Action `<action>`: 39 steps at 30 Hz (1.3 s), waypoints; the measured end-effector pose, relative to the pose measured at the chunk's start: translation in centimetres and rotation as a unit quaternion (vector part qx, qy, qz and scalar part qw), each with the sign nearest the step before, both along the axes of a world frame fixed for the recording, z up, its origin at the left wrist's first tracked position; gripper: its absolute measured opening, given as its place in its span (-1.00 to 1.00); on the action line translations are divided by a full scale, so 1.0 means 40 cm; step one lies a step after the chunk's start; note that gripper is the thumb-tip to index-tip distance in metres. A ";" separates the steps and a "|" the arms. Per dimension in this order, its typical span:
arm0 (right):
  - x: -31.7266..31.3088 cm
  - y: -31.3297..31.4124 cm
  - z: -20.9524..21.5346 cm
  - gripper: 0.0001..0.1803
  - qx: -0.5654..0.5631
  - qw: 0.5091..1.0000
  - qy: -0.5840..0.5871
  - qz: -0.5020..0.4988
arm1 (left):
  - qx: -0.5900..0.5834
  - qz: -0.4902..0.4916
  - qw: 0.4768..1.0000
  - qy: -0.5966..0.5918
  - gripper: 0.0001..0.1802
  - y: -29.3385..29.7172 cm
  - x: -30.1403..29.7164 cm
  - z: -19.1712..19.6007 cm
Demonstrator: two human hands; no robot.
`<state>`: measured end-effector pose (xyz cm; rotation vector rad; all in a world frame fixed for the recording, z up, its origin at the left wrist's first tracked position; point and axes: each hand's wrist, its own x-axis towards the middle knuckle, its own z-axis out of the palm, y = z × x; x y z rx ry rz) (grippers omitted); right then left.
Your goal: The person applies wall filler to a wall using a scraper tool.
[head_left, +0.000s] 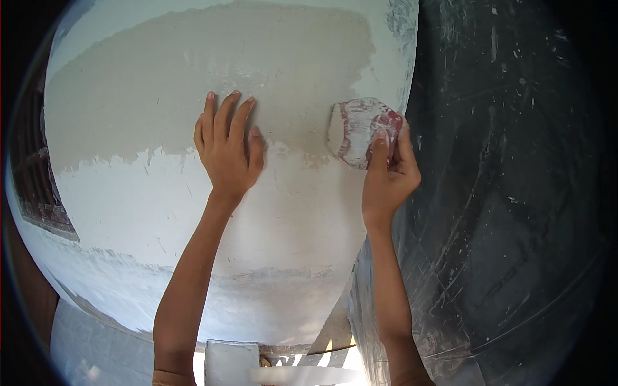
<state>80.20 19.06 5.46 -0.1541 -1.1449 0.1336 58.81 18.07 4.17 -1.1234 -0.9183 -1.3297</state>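
Note:
My left hand (228,145) rests on a plastered wall (161,199), its fingers spread and pointing up. It holds nothing and touches the lower part of a grey-beige, damp-looking patch (193,64). To the right, my right hand (391,170) grips a flat putty spreader (362,132) by its right edge, thumb on the near face. The spreader is red under white smears, and its left side lies against or very close to the wall. My fingers behind it are partly hidden. Below the patch's ragged lower border the wall is whiter.
A dark sheet (502,180), spotted with white, hangs along the right, close to my right forearm. At the far left is a dark brown barred opening (38,174). Low in the middle stand a pale box-like block (232,363) and a blurred white curved object (309,376).

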 end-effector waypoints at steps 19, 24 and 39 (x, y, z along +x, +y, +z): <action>0.032 0.010 0.030 -0.56 -0.029 0.998 0.053 -0.014 | 0.005 0.007 1.000 -0.018 -0.54 0.009 0.000 0.002; -0.015 0.046 -0.010 -0.54 -0.019 0.996 -0.078 -0.037 | 0.020 -0.012 1.000 -0.015 -0.53 0.004 -0.002 0.002; 0.063 0.016 -0.010 -0.55 -0.042 0.996 0.068 0.043 | -0.018 0.013 1.000 -0.011 -0.54 0.005 0.001 -0.008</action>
